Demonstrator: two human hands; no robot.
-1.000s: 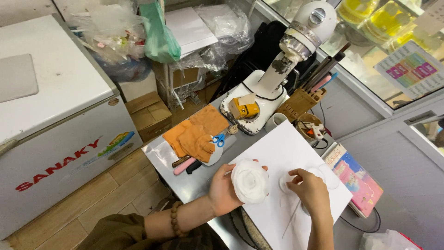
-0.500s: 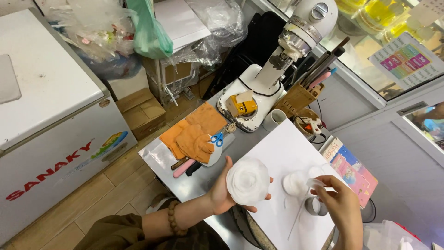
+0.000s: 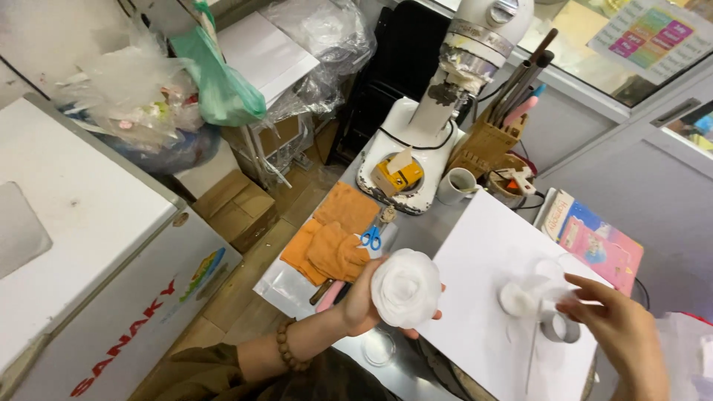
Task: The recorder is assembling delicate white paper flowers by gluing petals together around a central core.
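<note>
My left hand [image 3: 364,301] holds up a white layered flower [image 3: 405,287], shaped like a rose, over the left edge of a white board [image 3: 490,245]. A beaded bracelet sits on that wrist. My right hand [image 3: 620,330] is over the board's right side, its fingertips pinching a thin clear petal piece [image 3: 558,291]. Just left of those fingers lie a small white round piece [image 3: 516,298] and a roll of tape [image 3: 558,328] on the board. A thin stick [image 3: 532,356] lies on the board below them.
A white stand mixer [image 3: 453,82] stands at the back with a yellow box on its base. Nearby are a wooden tool block [image 3: 486,145], a white cup [image 3: 457,186], orange cloths [image 3: 334,238], blue scissors [image 3: 371,238], a colourful book [image 3: 598,238]. A white chest freezer [image 3: 82,245] stands on the left.
The view has shifted. My left hand still holds the flower at about the same place. My right hand moved right and lower on the board and now pinches a clear piece.
</note>
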